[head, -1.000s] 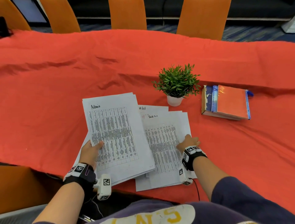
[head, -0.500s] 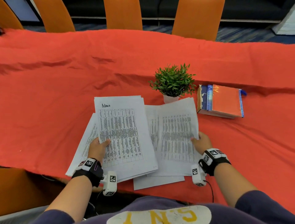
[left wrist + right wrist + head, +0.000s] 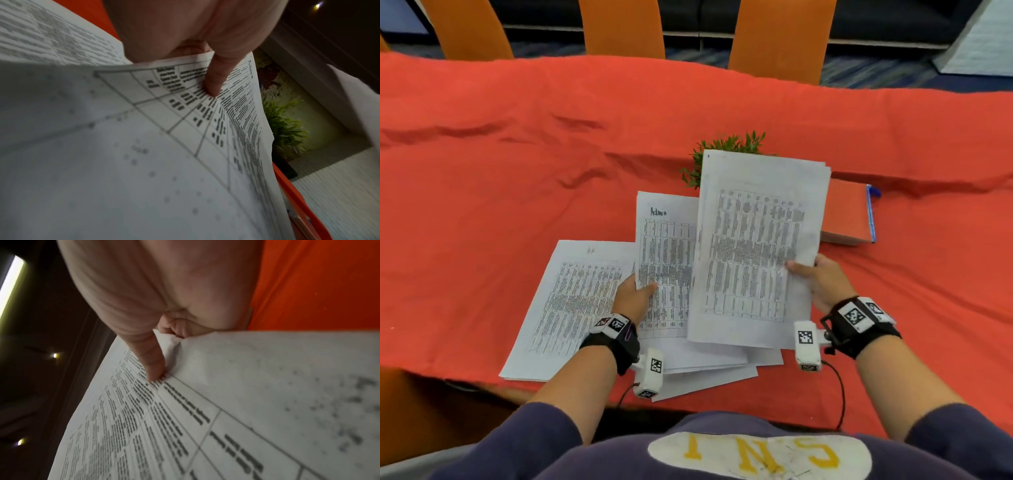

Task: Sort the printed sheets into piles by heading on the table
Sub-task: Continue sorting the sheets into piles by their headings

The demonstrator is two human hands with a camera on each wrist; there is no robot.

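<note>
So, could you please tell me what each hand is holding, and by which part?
The right hand pinches a raised bundle of sheets at its right edge; the left hand grips the Admin-headed sheets at their left edge.

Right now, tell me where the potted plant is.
In the head view, the potted plant stands on the red tablecloth, mostly hidden behind the sheets lifted by the right hand.

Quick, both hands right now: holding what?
Left hand: pinching the Admin sheets.
Right hand: pinching a raised bundle of sheets.
</note>
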